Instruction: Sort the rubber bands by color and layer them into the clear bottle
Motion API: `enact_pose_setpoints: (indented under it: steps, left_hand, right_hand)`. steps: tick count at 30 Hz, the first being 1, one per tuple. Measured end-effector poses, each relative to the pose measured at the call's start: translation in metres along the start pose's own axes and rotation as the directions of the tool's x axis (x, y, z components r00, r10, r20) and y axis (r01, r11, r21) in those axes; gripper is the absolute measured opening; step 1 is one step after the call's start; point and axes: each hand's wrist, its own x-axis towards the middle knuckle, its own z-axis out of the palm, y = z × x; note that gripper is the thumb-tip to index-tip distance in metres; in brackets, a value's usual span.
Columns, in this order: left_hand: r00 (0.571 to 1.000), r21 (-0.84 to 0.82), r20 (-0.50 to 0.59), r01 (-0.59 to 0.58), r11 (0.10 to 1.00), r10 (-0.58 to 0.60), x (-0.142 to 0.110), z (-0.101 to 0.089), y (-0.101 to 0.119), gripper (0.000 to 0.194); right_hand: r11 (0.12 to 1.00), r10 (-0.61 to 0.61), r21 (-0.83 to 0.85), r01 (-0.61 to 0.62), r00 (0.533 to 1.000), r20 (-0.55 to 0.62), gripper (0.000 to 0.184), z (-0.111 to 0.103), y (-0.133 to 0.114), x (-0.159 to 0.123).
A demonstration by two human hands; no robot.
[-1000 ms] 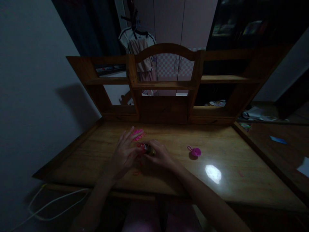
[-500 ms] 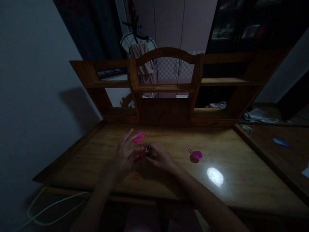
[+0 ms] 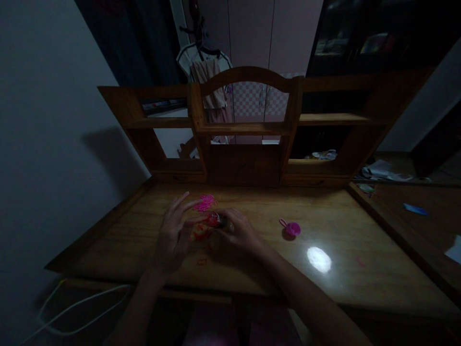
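My right hand [image 3: 239, 231] is closed round a small dark bottle-like container lying on its side, with a clear end and red contents [image 3: 213, 219] pointing left. My left hand [image 3: 173, 238] is open, fingers apart, beside that end; one fingertip reaches close to it, and I cannot tell if it touches. Below the container, a loose heap of red bands [image 3: 200, 232] lies on the table. Just beyond the left fingers is a pile of pink bands [image 3: 205, 202]. One orange-red loop [image 3: 202, 262] lies nearer to me.
A small pink cup with a loop handle [image 3: 293, 229] stands right of my hands on the wooden desk [image 3: 259, 269]. Wooden shelving [image 3: 248, 129] rises along the back edge. A white cable [image 3: 82, 300] hangs at the lower left. Light is dim.
My left hand has moved left, away from the container, and its fingers have spread. More of the red bands shows now. The right hand still holds the container in about the same place.
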Motion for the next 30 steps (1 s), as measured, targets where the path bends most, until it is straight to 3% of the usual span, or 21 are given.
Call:
enact_pose_setpoints:
  steps: [7,15,24,30]
  left_hand:
    - [0.991,0.074,0.090,-0.103,0.992,0.096,0.004,0.010,0.000,0.037]
    - [0.987,-0.021,0.160,0.019,1.000,-0.016,0.004,0.014,0.006,0.037]
    - [0.992,-0.113,0.121,0.040,0.993,-0.026,0.003,0.044,-0.023,0.047]
    - [0.994,-0.121,0.072,0.086,0.989,-0.078,0.007,0.020,-0.002,0.051]
  right_hand:
    - [0.998,-0.025,-0.064,0.025,1.000,0.006,0.049,0.002,0.003,-0.002]
    - [0.997,-0.028,-0.075,0.030,0.999,0.024,0.049,0.001,0.004,-0.002]
    - [0.998,-0.008,-0.054,0.008,1.000,0.007,0.044,0.002,0.004,-0.001]
    - [0.999,0.038,-0.014,-0.038,0.999,-0.017,0.045,0.002,0.002,-0.001]
